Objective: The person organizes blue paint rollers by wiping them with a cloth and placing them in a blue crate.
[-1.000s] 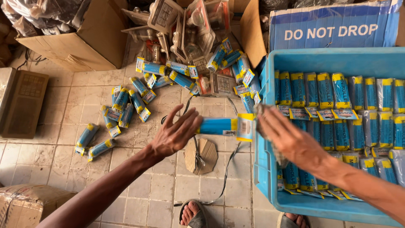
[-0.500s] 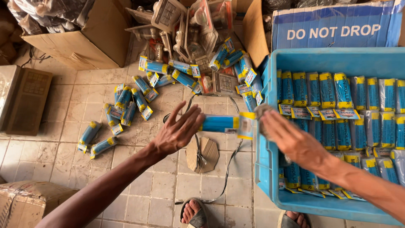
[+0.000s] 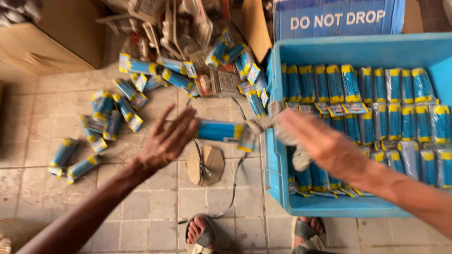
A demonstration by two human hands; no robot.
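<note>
- Left hand (image 3: 167, 138): fingers spread apart, palm turned toward the right, poised over the tiled floor (image 3: 141, 207). Its fingertips sit at the left end of a blue packet (image 3: 219, 130); whether they actually touch it cannot be told, as the view is blurred.
- Right hand (image 3: 325, 143): fingers extended and open, held above the near left part of the blue crate (image 3: 278, 188). Its fingertips point toward the right end of the same packet; contact cannot be confirmed.
- Blue packet: long, blue with a yellow band and a white end, lying level between the two hands, just left of the crate's left wall and above the floor.
- Blue crate: at the right, packed with like packets standing in close rows (image 3: 376, 94).
- Loose packets (image 3: 117, 108): scattered on the floor at the left and far centre, several overlapping.
- Cardboard piece (image 3: 205, 164): small and flat, on the floor below the held packet, with a dark strap (image 3: 235, 183) running past it.
- Cardboard box (image 3: 52, 42): far left. A blue printed carton (image 3: 339, 19) stands behind the crate.
- Feet in sandals (image 3: 202, 235): at the near edge, on the tiles.
</note>
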